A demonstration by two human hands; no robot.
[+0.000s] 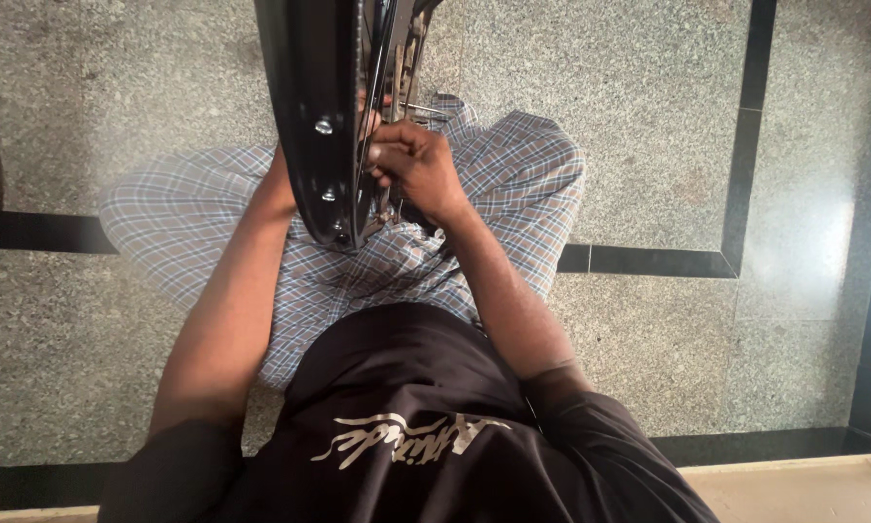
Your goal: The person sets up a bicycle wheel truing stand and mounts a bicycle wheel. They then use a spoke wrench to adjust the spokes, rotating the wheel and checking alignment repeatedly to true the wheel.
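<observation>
A black wheel rim (310,107) stands upright over the person's lap, its edge toward the camera, thin spokes (382,58) running beside it. The right hand (418,165) is curled in a closed grip on the spokes just beside the rim. The left hand (279,184) is mostly hidden behind the rim, touching it. Below lie checked trousers (513,184) and a speckled stone floor (649,87) with dark inlaid strips (653,260).

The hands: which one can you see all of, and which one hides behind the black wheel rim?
The right hand shows fully, curled around the spokes. The left hand is mostly hidden behind the black wheel rim.
</observation>
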